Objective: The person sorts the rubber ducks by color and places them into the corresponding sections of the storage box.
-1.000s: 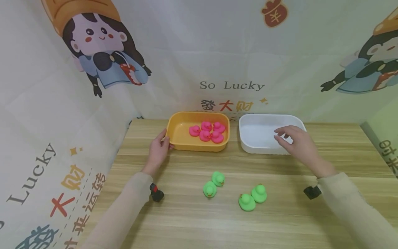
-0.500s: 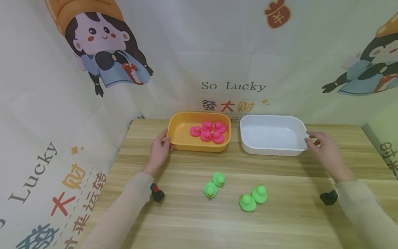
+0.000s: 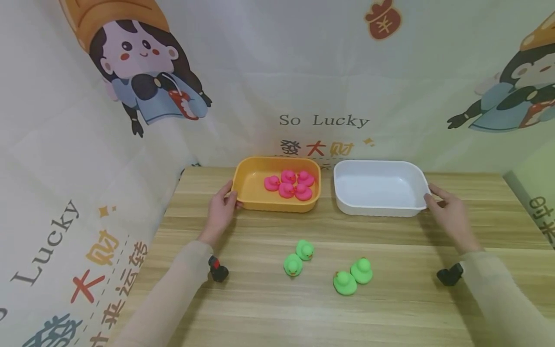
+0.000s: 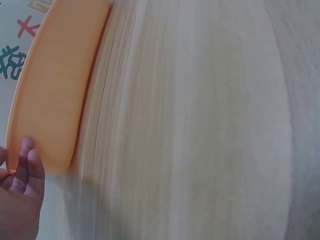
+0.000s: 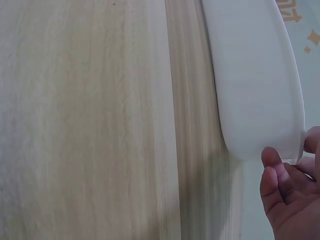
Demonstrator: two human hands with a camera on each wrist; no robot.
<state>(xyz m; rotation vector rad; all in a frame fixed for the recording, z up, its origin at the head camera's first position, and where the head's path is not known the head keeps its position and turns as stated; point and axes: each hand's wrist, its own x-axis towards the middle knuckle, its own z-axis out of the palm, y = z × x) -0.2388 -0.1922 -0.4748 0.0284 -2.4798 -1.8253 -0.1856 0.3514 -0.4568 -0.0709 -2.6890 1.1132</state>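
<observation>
An orange plastic tray (image 3: 275, 206) stands at the back of the table, and several pink rubber ducks (image 3: 287, 189) sit inside toward its right end. My left hand (image 3: 221, 210) grips this tray's left end at the rim, thumb and fingers on either side of the edge in the left wrist view. To the right stands a white plastic tray (image 3: 376, 210) with a bare floor. At its right end my right hand (image 3: 452, 217) holds the rim; in the right wrist view the fingertips (image 5: 270, 156) lie against the outer wall.
Two pairs of green rubber ducks lie on the wooden table (image 3: 260, 308) in front of the trays: a left pair (image 3: 293, 265) and a right pair (image 3: 345, 282). A printed cloth (image 3: 269, 72) hangs close behind the trays.
My right hand has moved from over the white tray to its right end and taken hold of the rim. My left hand stays on the orange tray.
</observation>
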